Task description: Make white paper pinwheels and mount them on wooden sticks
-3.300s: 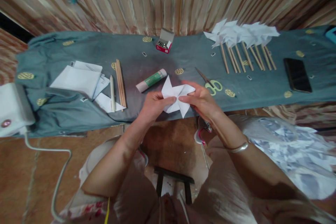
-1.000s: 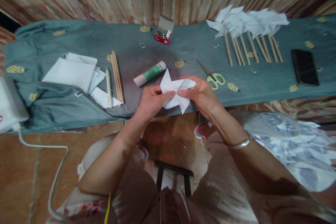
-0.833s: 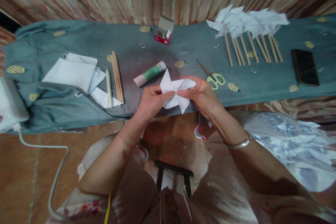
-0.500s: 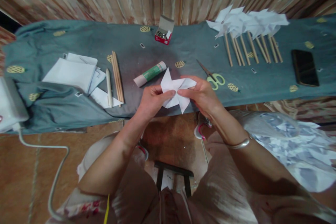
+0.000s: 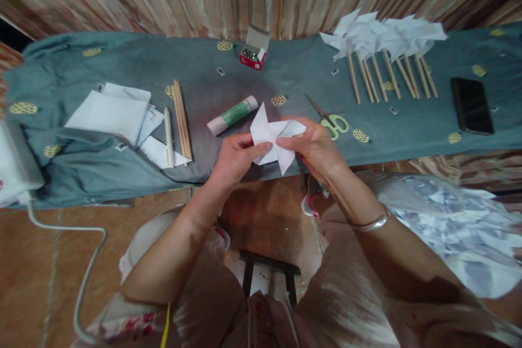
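White and folded, one pinwheel (image 5: 272,131) is pinched by left hand (image 5: 235,157) and right hand (image 5: 322,148), near one pair of scissors (image 5: 324,116).

Paper pinwheel (image 5: 274,134), one. Plain white; blades folded in to the centre, tips pointed. Held face up between my left hand (image 5: 236,157) and right hand (image 5: 320,145), thumbs (image 5: 260,149) near its centre. Location: at the table's (image 5: 196,60) near edge, one tip towards the far edge.
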Demonstrator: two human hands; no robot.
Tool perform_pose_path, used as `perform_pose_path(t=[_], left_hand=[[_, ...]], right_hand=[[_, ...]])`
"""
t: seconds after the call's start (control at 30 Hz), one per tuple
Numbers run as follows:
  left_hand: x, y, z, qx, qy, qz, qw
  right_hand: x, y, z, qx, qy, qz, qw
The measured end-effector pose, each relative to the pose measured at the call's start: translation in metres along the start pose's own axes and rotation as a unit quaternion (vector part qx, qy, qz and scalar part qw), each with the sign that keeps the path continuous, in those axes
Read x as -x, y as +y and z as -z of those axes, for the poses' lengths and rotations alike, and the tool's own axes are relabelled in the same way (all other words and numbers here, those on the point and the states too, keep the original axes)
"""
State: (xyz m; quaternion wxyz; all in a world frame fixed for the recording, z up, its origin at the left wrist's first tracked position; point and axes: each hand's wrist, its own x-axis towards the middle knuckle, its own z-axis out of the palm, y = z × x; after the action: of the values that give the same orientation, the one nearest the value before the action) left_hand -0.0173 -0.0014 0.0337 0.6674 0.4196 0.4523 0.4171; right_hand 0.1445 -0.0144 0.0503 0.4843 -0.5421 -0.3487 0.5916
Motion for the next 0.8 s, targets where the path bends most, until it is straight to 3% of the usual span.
perform_pose_path(t=[0.8], left_hand=[[0.0000,0.0013,-0.0031,0.003,0.045,-0.003,0.999]], right_hand=[[-0.0012,0.0047,0.0007,-0.004,-0.015,0.002,1.000]])
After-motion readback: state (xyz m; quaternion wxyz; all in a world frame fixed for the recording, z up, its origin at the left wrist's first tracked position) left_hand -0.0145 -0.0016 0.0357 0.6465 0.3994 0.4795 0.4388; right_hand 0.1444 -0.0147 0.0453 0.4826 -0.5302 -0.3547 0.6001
